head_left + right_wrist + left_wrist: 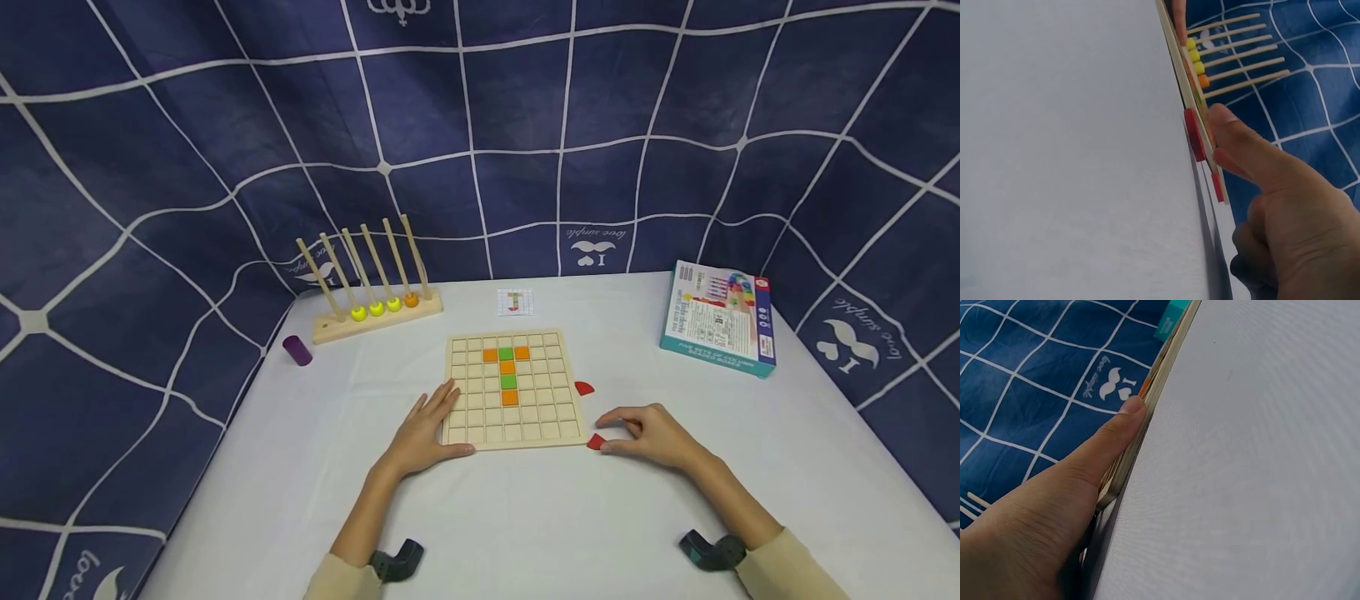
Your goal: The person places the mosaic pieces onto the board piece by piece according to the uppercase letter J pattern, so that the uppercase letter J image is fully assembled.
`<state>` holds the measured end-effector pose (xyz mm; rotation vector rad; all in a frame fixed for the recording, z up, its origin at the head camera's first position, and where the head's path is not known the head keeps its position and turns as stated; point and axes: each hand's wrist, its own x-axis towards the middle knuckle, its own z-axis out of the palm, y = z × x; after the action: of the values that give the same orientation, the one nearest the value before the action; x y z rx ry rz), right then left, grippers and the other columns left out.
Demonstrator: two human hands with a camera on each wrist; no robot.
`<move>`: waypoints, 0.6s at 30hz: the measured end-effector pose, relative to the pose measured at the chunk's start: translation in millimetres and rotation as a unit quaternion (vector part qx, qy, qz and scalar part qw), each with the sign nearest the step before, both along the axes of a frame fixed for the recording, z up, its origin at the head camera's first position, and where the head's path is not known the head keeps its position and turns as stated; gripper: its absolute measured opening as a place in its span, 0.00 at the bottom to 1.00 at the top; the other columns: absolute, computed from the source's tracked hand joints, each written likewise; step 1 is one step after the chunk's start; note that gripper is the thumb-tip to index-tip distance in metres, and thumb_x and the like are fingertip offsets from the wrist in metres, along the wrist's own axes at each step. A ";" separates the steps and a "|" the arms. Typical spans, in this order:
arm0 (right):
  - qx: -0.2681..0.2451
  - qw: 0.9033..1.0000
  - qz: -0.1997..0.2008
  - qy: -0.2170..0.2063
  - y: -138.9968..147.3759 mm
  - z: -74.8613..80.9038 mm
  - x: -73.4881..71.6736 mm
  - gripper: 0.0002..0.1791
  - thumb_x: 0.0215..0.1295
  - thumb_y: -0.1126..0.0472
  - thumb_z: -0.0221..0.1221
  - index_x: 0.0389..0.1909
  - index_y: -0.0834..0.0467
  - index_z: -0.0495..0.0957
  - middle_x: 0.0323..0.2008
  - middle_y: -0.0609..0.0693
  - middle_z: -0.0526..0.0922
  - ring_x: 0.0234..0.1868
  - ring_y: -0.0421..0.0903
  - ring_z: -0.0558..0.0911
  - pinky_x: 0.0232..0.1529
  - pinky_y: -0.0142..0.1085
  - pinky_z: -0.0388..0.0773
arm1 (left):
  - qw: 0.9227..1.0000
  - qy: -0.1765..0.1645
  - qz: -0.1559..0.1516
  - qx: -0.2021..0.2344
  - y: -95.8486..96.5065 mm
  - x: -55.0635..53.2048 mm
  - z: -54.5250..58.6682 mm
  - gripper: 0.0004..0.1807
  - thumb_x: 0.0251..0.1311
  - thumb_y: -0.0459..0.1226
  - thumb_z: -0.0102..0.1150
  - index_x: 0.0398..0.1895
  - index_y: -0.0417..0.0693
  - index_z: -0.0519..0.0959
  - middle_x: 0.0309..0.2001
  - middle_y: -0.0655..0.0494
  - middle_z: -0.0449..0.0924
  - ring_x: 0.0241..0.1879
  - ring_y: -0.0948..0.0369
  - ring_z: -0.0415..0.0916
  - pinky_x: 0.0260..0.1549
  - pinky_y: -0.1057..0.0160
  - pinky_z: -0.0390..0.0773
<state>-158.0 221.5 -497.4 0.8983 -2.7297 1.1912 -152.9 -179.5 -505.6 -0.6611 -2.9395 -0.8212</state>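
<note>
A wooden grid board (543, 429) lies flat on the table, with orange and green square tiles (508, 382) set in a T shape. My left hand (422, 433) rests along its left edge with fingers spread, the thumb at the front edge; the left wrist view shows the thumb (1110, 440) against the board's side. Near the board's front right corner, my right hand (651, 433) reaches over a red quarter-round piece (596, 442). Its thumb and forefinger stand apart around that piece, not visibly pinching it. A second red quarter-round piece (584, 388) lies farther back beside the board.
A small pattern card (515, 302) lies behind the board. To the back left stands a wooden peg rack (378, 317) with yellow and orange beads, beside a purple cylinder (297, 350). A boxed bead set (717, 317) lies at the back right. A dark checked cloth (517, 108) hangs behind.
</note>
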 end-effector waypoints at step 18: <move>0.012 0.998 0.013 0.060 -6.8 -10.3 5.8 0.13 0.48 0.48 0.69 0.36 0.42 0.82 0.11 0.30 0.52 0.14 0.27 0.51 0.14 0.23 0.48 | 1.000 0.001 -0.002 -0.001 -0.1 -0.9 0.0 0.58 0.40 0.68 0.60 0.70 0.43 0.54 0.72 0.51 0.45 0.70 0.57 0.42 0.67 0.53 0.39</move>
<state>-152.2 214.8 -507.7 0.9767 -2.6510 1.0743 -153.7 -179.6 -505.6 -0.6689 -2.9390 -0.8173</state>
